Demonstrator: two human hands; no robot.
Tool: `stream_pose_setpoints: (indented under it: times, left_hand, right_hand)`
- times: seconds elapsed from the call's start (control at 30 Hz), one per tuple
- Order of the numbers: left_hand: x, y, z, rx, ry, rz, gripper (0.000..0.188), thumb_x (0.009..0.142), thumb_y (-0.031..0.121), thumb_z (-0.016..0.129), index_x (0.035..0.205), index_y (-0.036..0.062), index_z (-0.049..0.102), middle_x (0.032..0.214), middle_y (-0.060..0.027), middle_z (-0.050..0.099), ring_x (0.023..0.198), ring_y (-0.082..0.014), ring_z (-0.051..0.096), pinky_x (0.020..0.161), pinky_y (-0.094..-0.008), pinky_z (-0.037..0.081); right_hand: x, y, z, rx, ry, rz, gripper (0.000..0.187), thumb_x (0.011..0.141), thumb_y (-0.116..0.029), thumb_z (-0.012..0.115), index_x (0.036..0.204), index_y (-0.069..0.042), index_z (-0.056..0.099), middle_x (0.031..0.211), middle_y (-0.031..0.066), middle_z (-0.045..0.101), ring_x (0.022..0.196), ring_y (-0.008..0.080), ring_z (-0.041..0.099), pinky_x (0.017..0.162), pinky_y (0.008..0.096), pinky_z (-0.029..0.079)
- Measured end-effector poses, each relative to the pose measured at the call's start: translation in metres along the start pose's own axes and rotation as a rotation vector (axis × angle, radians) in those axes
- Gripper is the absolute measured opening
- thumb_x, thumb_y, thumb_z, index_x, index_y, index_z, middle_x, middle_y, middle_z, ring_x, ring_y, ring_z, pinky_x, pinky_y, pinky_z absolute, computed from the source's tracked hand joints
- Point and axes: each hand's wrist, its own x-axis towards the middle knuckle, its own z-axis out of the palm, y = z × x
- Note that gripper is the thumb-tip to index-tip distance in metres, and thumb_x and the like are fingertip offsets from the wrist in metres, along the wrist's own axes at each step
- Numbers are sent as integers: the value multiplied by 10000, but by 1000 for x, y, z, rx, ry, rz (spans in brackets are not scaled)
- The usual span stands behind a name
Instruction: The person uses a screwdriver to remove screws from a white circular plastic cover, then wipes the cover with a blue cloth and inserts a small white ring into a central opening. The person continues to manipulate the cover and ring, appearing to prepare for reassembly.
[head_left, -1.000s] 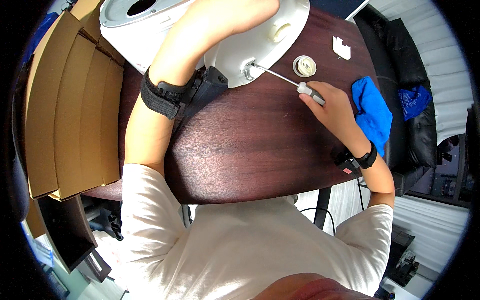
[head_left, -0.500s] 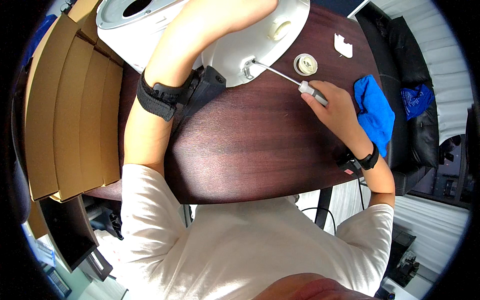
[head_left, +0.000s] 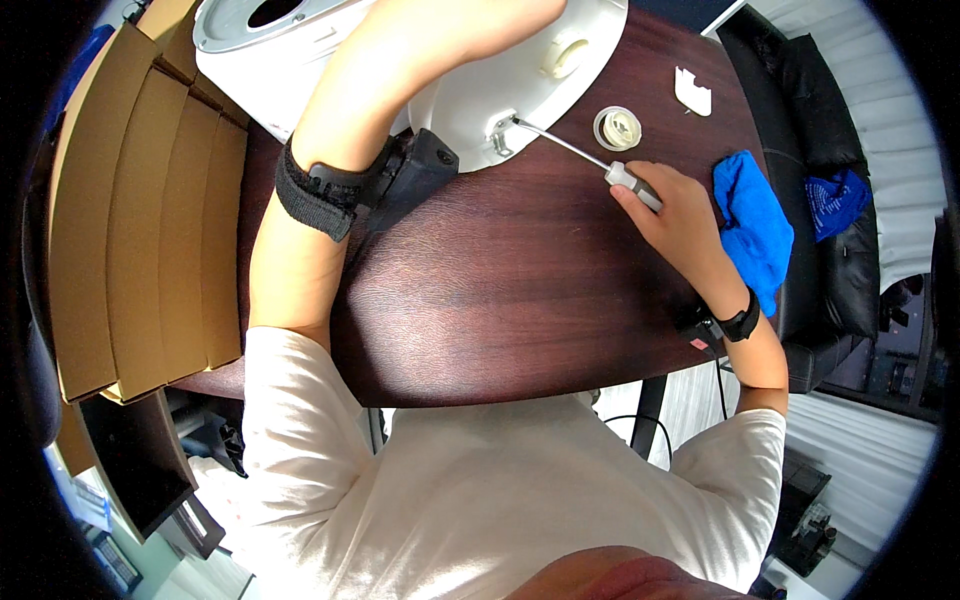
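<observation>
Brown tabletop (head_left: 500,280), broad between near edge (head_left: 480,402) and right grip (head_left: 678,208) around screwdriver (head_left: 622,176); left grip (head_left: 512,18) unclear

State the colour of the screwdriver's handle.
The screwdriver handle is whitish and grey, best seen in the head view.

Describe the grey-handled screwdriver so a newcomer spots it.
On the dark brown wood-grain table, find the curved glossy white shell at the far side. Right of it, the right hand grips the metal-shafted screwdriver, tip at the shell. Unlike the round cream part nearby, it's long, slim and held.
</observation>
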Motion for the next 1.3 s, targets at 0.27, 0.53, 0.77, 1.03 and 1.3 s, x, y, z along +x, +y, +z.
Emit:
stream_pose_setpoints:
  times: [0.27, 0.53, 0.77, 1.03, 1.3]
  left_hand:
    - [9, -8, 7, 28, 20, -56, 301, 802, 80, 432, 1027, -24, 603, 922, -264, 668, 930, -406, 645, 838, -432, 484]
    - [4, -2, 6, 58, 22, -19, 347, 787, 55, 419, 1071, -32, 598, 966, -276, 665, 954, -413, 642, 852, -434, 486]
    - [16, -15, 15, 3, 33, -43, 374, 793, 48, 415, 1108, -18, 606, 987, -249, 679, 956, -371, 658, 858, -404, 495]
    - [12, -5, 17, 46, 64, -56, 366, 804, 61, 427, 1117, -10, 604, 990, -245, 677, 960, -368, 655, 855, -406, 494]
    - [14, -13, 15, 81, 65, -30, 367, 800, 60, 441, 1124, -5, 599, 994, -240, 678, 964, -367, 655, 849, -411, 493]
  right_hand:
    - [1, 5, 6, -1, 74, -91, 289, 869, -260, 692, 991, -1, 657, 841, 173, 664, 741, 362, 653, 630, 411, 518]
    - [-4, 5, 22, 152, -41, 74, 269, 908, -301, 648, 921, -33, 633, 755, 200, 650, 694, 378, 653, 605, 444, 502]
    - [-6, 2, 32, 442, -77, 156, 303, 926, -294, 640, 889, 6, 647, 676, 165, 604, 593, 263, 607, 577, 362, 458]
    - [0, -18, 19, 872, -368, 578, 307, 986, -309, 562, 931, -15, 629, 602, -48, 414, 462, 11, 291, 398, 211, 197]
    - [5, -18, 9, 1256, -553, 797, 379, 997, -391, 514, 945, -29, 614, 615, -30, 456, 390, 7, 301, 339, 178, 191]
